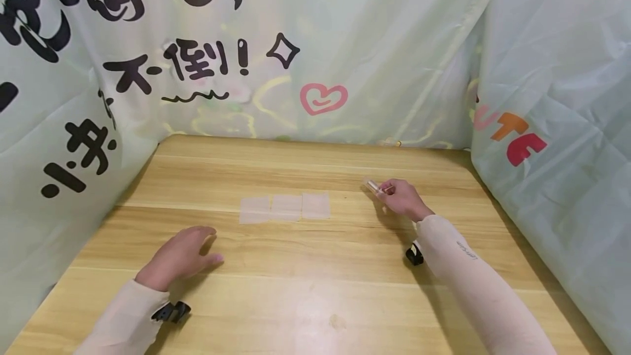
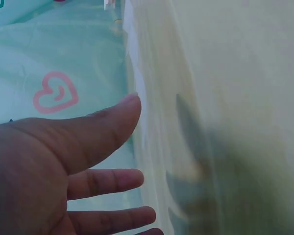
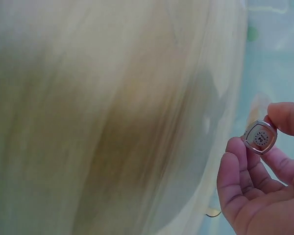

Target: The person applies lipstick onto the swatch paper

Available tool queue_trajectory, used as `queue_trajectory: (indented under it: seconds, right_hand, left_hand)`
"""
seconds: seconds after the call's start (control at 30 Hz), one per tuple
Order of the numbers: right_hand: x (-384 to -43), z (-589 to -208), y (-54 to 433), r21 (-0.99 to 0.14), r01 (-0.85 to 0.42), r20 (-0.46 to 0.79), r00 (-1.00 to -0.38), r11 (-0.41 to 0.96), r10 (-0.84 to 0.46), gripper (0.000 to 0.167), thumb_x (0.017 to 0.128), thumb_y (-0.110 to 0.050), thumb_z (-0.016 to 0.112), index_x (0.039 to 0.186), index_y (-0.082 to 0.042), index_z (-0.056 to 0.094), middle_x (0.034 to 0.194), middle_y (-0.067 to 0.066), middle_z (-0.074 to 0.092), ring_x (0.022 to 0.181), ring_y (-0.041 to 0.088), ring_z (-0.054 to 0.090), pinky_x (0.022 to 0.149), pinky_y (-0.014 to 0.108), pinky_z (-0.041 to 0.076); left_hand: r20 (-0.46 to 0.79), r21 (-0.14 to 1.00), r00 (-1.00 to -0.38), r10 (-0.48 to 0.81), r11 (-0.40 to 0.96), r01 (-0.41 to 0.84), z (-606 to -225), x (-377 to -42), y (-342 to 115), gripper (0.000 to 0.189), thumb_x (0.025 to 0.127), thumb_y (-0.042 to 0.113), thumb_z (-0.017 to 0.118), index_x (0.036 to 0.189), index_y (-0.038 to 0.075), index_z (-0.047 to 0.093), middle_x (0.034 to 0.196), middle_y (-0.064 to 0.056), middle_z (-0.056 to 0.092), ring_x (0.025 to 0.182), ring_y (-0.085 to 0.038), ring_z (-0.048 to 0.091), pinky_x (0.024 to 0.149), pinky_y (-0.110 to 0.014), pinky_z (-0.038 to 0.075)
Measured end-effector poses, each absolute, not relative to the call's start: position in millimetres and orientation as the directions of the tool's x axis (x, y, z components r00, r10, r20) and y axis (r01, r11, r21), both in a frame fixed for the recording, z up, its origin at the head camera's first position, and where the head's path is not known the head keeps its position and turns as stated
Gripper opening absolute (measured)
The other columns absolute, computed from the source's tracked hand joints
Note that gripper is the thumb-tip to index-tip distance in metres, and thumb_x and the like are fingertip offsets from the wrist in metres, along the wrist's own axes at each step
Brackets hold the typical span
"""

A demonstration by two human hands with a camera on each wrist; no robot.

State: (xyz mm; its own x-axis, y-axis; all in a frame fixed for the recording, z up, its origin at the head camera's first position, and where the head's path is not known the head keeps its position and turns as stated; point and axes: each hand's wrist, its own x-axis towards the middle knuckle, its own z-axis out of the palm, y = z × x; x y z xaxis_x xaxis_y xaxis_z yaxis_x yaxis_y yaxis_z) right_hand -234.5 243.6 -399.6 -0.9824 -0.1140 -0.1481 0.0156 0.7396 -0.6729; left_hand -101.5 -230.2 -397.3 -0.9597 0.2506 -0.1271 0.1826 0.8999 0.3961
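Between thumb and fingers, my right hand [image 1: 405,199] pinches a small slim tube [image 1: 373,185] that looks like a lipstick or lip gloss. One end of it shows clear in the head view. In the right wrist view the tube's end [image 3: 260,137] is a rounded square with a round printed label. Three thin, pale, see-through square sheets [image 1: 286,207] lie side by side in a row on the table, left of that hand. My left hand [image 1: 181,253] hovers over the table's left part, thumb and fingers spread apart, holding nothing.
The wooden table [image 1: 315,278] has light grain and a dark spot near the front. Printed cloth [image 1: 394,59] hangs behind it and along both sides. Small black devices [image 1: 415,254] are worn at both wrists.
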Motion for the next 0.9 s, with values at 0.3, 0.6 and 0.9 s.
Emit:
queue_trajectory:
  seconds: [0.3,0.6,0.9]
  right_hand:
    - [-228.6,-395.4,241.3,-0.674,-0.021,-0.122,-0.983,0.739,-0.139,0.028,0.095,-0.017,0.059,0.116,0.001,0.06,0.106,0.017,0.063,0.087,0.025,0.059,0.065,0.03,0.049]
    - [-221.9,-390.1,238.3,-0.658,-0.084,-0.061,-0.985,0.749,-0.164,0.024,0.095,-0.016,0.059,0.113,-0.001,0.062,0.105,0.015,0.065,0.094,0.028,0.06,0.08,0.042,0.049]
    - [-216.4,-385.4,237.5,-0.657,-0.138,-0.013,-0.981,0.741,-0.194,0.026,0.096,-0.018,0.06,0.115,0.0,0.063,0.103,0.014,0.066,0.094,0.027,0.06,0.079,0.042,0.05]
  left_hand:
    - [-0.09,0.407,-0.956,0.278,0.887,0.219,-391.6,-110.2,-223.6,0.06,0.087,0.031,0.073,0.13,-0.007,0.053,0.126,-0.028,0.057,0.115,-0.047,0.053,0.094,-0.059,0.044]
    - [-0.03,0.403,-0.952,0.304,0.875,0.267,-386.3,-119.7,-212.6,0.054,0.088,0.028,0.072,0.128,-0.006,0.055,0.122,-0.027,0.06,0.11,-0.045,0.057,0.093,-0.058,0.046]
    - [0.058,0.388,-0.942,0.331,0.862,0.326,-382.9,-128.3,-200.8,0.047,0.088,0.026,0.073,0.122,-0.004,0.061,0.116,-0.023,0.065,0.104,-0.04,0.062,0.088,-0.054,0.05]
